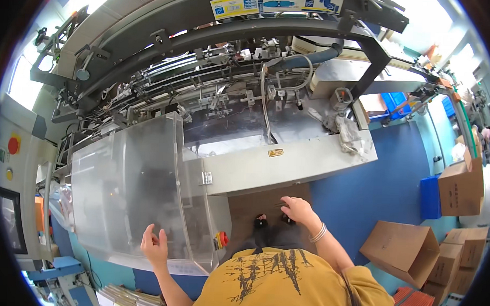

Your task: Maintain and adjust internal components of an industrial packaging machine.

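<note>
My left hand [154,247] is raised in front of the clear plastic guard [130,187] of a long machine, thumb and fingers apart, holding nothing. I cannot tell if its fingertips touch the guard. To the right, my right hand [298,210] hovers above the brown floor mat, near the machine's pale front ledge [277,167]. Its fingers are loosely bent and apart, and nothing is plainly held in them. Silver bangles circle that wrist. Between my hands, a red knob [222,239] on a yellow base sits by the guard's lower corner.
Metal rods and clamps [220,101] fill the machine's bed under a dark overhead frame [200,33]. A crumpled plastic bag [351,136] lies on the ledge's right end. At left stands a control cabinet [13,145]. An open cardboard box [401,250] and more cartons are at right.
</note>
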